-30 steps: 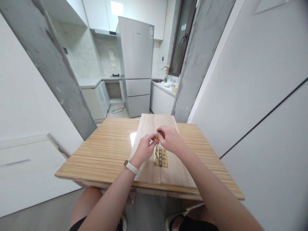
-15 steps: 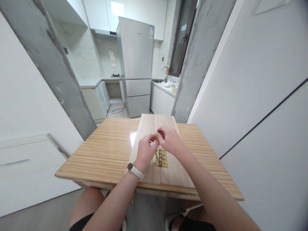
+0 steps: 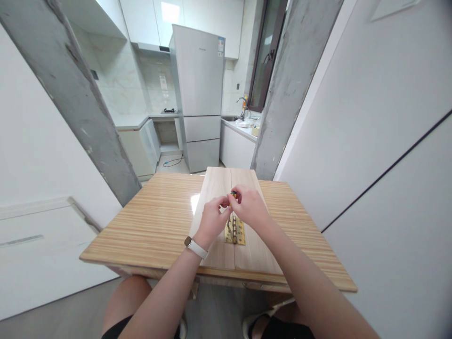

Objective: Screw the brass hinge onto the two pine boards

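Note:
Both hands meet above two pale wooden boards (image 3: 215, 186) laid side by side. My right hand (image 3: 250, 203) pinches a small yellow-and-black object (image 3: 233, 194), mostly hidden by the fingers, so its kind does not show. My left hand (image 3: 212, 217), with a watch (image 3: 195, 247) on its wrist, has its fingertips closed at the near side of the same object. Just below the hands lies an opened brass hinge (image 3: 235, 230), its knuckle along the seam and one leaf on each board. Small dark screws or holes dot its leaves.
The boards rest on a striped wooden table (image 3: 151, 221), whose front edge is close to my legs. Beyond it stand a grey fridge (image 3: 201, 75) and a sink counter (image 3: 240, 139). White panels and grey posts flank both sides.
Both hands stay together over the boards, with only slight finger movement, and less of the yellow on the small object shows now. The hinge and boards keep their places.

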`<control>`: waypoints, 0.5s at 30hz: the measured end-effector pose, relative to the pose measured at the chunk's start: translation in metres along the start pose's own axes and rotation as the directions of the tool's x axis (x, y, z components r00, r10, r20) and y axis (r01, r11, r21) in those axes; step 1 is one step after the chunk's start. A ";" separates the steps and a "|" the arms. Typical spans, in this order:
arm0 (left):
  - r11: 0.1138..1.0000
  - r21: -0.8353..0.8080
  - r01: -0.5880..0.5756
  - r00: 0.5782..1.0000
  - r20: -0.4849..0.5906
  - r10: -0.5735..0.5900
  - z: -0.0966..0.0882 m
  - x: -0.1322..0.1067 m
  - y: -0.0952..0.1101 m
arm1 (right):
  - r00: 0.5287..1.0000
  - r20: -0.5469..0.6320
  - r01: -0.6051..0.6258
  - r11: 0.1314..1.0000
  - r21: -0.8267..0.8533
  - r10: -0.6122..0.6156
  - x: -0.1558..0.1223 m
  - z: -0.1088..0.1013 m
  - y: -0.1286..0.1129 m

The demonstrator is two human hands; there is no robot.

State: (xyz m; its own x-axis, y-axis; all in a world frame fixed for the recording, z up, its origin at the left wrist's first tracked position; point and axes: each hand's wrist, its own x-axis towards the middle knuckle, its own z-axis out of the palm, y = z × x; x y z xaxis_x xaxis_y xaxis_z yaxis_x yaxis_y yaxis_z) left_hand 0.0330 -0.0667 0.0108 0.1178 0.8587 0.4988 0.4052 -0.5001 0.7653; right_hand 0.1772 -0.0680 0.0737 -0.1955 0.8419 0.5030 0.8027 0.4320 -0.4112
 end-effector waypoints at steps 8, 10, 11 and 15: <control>0.999 -0.051 0.009 1.000 0.029 -0.008 -0.004 0.000 -0.002 | 0.989 0.128 0.051 0.980 0.193 -0.077 0.004 -0.010 0.010; 0.998 -0.053 0.023 0.999 0.029 -0.021 -0.004 0.000 -0.001 | 0.975 0.178 0.079 0.958 0.276 -0.132 0.008 -0.016 0.016; 0.998 -0.056 0.027 0.999 0.031 -0.025 -0.004 0.000 -0.001 | 0.969 0.196 0.088 0.950 0.298 -0.151 0.010 -0.018 0.018; 0.998 -0.062 0.025 0.999 0.034 -0.023 -0.003 0.000 -0.001 | 0.958 0.240 0.086 0.954 0.288 -0.159 0.016 -0.023 0.021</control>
State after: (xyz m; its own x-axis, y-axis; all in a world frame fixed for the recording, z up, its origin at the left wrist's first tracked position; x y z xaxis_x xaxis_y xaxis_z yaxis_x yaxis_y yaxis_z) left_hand 0.0296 -0.0661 0.0114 0.1391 0.8732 0.4672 0.3507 -0.4846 0.8013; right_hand 0.2040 -0.0532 0.0906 -0.4499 0.8151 0.3651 0.5862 0.5779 -0.5678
